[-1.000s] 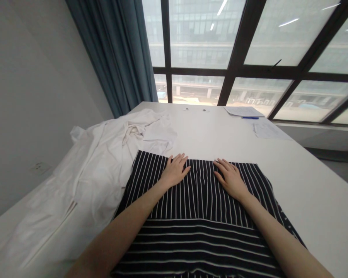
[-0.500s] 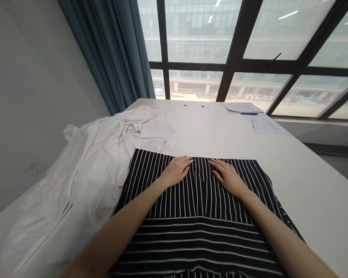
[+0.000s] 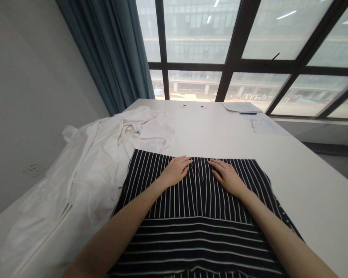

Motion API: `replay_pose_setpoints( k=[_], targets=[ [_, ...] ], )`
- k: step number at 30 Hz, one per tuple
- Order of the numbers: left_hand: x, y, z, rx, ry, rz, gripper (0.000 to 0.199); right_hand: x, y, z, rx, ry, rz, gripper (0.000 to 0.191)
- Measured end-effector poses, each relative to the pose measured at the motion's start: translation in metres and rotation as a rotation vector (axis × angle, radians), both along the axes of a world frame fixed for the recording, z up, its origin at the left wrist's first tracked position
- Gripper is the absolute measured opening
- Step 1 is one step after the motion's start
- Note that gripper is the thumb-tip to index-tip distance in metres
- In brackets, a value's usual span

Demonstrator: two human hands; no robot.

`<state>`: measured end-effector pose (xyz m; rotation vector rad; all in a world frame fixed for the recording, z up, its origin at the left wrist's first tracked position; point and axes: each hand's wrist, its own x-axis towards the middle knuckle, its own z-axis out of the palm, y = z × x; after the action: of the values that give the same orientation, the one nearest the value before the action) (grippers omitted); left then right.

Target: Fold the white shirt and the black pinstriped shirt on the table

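A black cloth with white stripes (image 3: 200, 193) is spread on the white table, its stripes running lengthwise in the far part and crosswise nearer to me. My left hand (image 3: 176, 171) lies flat on it near the far edge, left of the middle. On the other side of the middle, my right hand (image 3: 226, 177) rests palm down with its fingers apart. A narrow strip of striped cloth with slight creases shows between the two sets of fingertips. Neither hand grips the fabric.
Crumpled white fabric (image 3: 89, 173) covers the table's left side. Papers (image 3: 240, 107) and a blue pen (image 3: 248, 113) lie at the far right of the white table (image 3: 208, 131). Behind are a blue curtain (image 3: 118, 54) and windows; a grey wall stands left.
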<state>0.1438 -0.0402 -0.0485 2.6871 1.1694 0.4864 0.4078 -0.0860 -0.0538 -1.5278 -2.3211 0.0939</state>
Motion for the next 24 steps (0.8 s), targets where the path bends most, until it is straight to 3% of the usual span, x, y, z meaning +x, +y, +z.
replay_pose_setpoints(
  k=[11,18,24],
  targets=[
    [-0.0003,0.0004,0.0003,-0.002,0.018,0.001,0.042,0.0001,0.0003,-0.0005,-0.009,-0.003,-0.008,0.042],
    [-0.0004,-0.0007,0.0004,0.0,0.152,0.024,0.049,0.0002,0.0013,-0.0024,0.004,-0.075,-0.022,0.046],
    [-0.0076,-0.0024,0.0032,-0.004,0.213,0.025,0.054,0.0059,-0.0003,-0.0046,-0.014,-0.165,-0.107,0.049]
  ],
)
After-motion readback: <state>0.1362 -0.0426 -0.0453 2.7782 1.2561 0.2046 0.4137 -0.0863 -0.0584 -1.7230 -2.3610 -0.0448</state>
